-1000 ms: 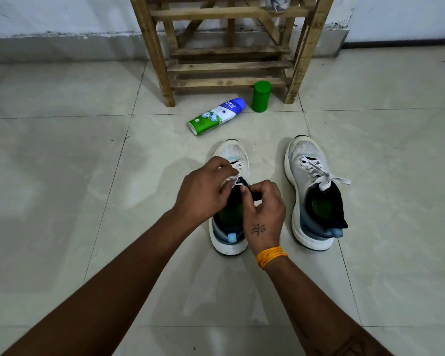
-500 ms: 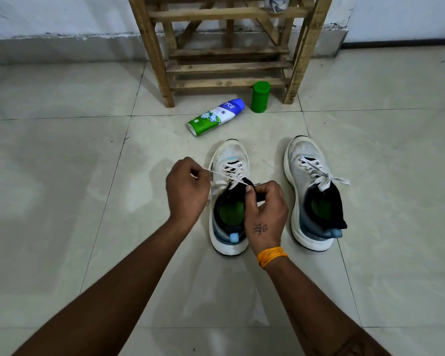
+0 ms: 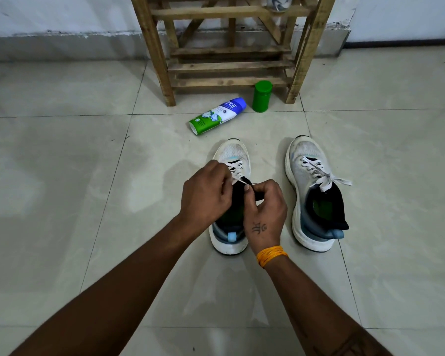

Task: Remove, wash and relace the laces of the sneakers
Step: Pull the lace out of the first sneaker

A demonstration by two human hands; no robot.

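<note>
Two white sneakers with dark collars stand side by side on the tiled floor. Over the left sneaker (image 3: pixel 233 155) both my hands meet at the upper eyelets. My left hand (image 3: pixel 207 194) pinches the white lace (image 3: pixel 238 172) where it runs taut toward the tongue. My right hand (image 3: pixel 266 209) grips the shoe's black tongue and collar, thumb at the lace. The right sneaker (image 3: pixel 310 181) stands apart to the right, its lace (image 3: pixel 321 176) tied in a loose knot.
A green, white and blue bottle (image 3: pixel 217 115) lies on its side beyond the left sneaker. A green canister (image 3: pixel 262 96) stands upright next to it. Behind both is a wooden rack (image 3: pixel 229 65) against the wall. Tiled floor (image 3: pixel 62 201) spreads to the left.
My left hand, which had pulled the lace out to the left half a second ago, has come back in over the shoe beside my right hand. The right sneaker has not moved.
</note>
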